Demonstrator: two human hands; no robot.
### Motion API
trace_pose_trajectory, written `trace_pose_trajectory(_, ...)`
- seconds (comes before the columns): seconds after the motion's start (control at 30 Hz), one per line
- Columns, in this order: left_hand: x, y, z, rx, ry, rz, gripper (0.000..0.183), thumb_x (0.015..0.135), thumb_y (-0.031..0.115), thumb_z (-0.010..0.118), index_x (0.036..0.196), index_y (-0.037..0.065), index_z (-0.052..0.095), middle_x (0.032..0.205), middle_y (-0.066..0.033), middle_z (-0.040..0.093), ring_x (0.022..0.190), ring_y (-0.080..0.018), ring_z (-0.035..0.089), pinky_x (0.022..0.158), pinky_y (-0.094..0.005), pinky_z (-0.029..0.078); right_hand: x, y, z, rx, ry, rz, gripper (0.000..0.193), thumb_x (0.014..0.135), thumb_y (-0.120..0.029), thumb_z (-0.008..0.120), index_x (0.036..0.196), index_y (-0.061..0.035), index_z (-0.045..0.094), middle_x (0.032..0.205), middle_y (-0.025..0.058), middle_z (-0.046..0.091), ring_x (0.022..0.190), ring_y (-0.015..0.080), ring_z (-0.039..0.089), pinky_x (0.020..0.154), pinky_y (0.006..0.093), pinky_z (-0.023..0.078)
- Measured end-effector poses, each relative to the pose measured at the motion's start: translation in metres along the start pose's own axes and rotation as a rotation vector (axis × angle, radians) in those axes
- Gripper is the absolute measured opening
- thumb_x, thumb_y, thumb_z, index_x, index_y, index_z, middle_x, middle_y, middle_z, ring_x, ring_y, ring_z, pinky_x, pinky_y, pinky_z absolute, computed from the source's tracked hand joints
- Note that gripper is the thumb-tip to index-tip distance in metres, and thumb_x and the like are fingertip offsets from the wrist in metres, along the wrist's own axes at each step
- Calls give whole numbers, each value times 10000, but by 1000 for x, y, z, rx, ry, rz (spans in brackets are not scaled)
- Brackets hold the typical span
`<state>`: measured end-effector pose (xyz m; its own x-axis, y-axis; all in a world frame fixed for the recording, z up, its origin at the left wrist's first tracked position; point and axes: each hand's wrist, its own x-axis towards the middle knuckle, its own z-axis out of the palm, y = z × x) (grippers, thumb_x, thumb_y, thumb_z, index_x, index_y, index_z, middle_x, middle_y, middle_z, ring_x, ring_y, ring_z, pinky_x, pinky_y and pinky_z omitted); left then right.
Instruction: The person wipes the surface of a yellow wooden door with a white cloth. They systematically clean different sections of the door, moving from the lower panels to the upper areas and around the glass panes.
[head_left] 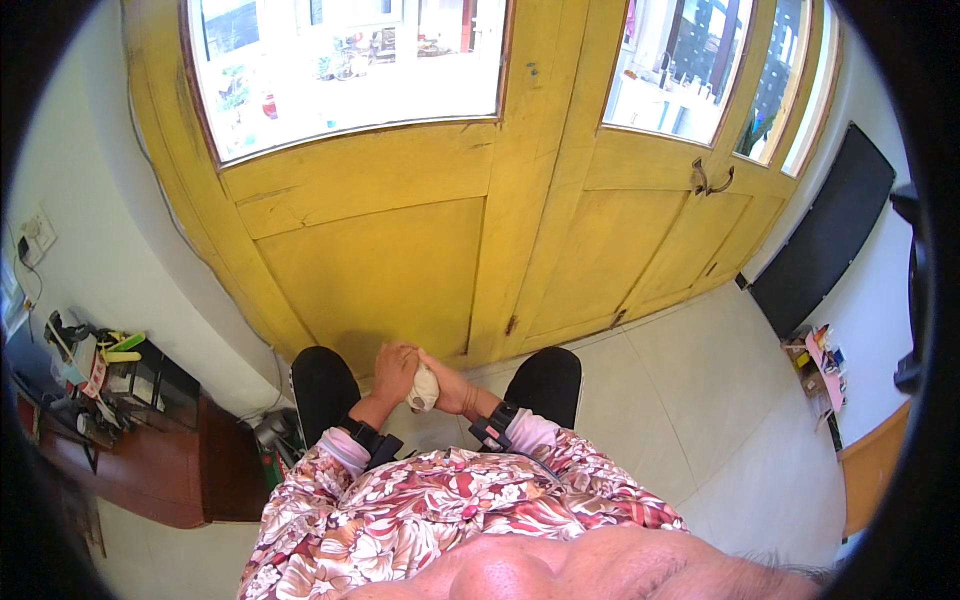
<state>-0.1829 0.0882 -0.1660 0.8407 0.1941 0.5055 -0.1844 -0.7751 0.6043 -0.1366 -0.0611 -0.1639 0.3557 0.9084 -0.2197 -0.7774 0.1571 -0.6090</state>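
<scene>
In front of my body, low down, my two hands meet around a pale cream, rounded bundle (423, 388). A few darker marks show near its lower end; whether it is cloth or something else, I cannot make out. My left hand (396, 371) is closed over its left and upper side, fingers bent. From the other side my right hand (449, 388) presses against it, fingers reaching up to the left hand. The palms hide much of the bundle. Each wrist wears a black strap with a small box, below a floral sleeve.
A yellow wooden double door (370, 270) with glass panes stands ahead, its metal handles (711, 178) to the right. At left, a reddish-brown cabinet (150, 470) carries cluttered items. A black panel (825, 235) and a pink shelf (826, 370) are at right, beyond pale floor tiles.
</scene>
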Motion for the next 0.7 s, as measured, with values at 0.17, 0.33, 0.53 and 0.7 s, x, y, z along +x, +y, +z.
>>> trace_pose_trajectory(0.17,-10,-23,12,-189,-16,-279,160,927,158,613,946,14,682,950,-173,663,897,-362,635,828,-470,499,0,-3,-9,-143,157,18,520,997,-667,442,1084,-199,653,911,2,717,740,179,686,552,376,524)
trace_pose_trajectory(0.33,-26,-23,6,-394,33,-270,218,914,205,680,1059,43,668,977,-164,654,927,-351,644,861,-434,514,8,-4,-18,-198,283,-67,487,1006,-640,456,1010,-193,650,865,10,694,733,177,673,563,367,520)
trace_pose_trajectory(0.53,-26,-5,-6,-151,-97,-71,438,814,302,770,1147,41,656,1071,-173,655,1038,-374,604,918,-457,486,25,-4,-27,-218,364,-158,476,1019,-585,484,1062,-136,637,920,24,684,776,174,670,635,363,549)
trace_pose_trajectory(0.7,-27,-2,-21,-103,-205,-144,565,719,289,802,1189,23,637,1097,-191,650,1044,-404,581,949,-482,465,27,-1,-25,-261,201,4,491,1033,-554,477,1196,-114,620,1062,42,692,901,179,685,759,383,594)
